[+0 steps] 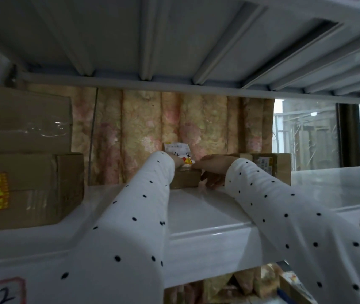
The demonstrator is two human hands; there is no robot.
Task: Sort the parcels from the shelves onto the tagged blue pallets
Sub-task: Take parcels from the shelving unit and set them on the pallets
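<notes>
A small brown cardboard parcel [186,179] sits at the back of the white shelf [207,207], with a white packet with a red and yellow label [178,150] on top of it. Both my arms, in white dotted sleeves, reach deep into the shelf. My left hand [178,160] is mostly hidden by its sleeve; its fingers lie on the parcel's top at the packet. My right hand [213,170] holds the parcel's right side, thumb on the top edge and fingers curled down its side.
Two large brown cartons [25,172] are stacked on the left of the shelf, the lower one with a yellow and red sticker. Another brown box [271,165] stands behind my right wrist. A shelf underside hangs close overhead. A floral curtain hangs behind. Tags are stuck on the shelf's front edge.
</notes>
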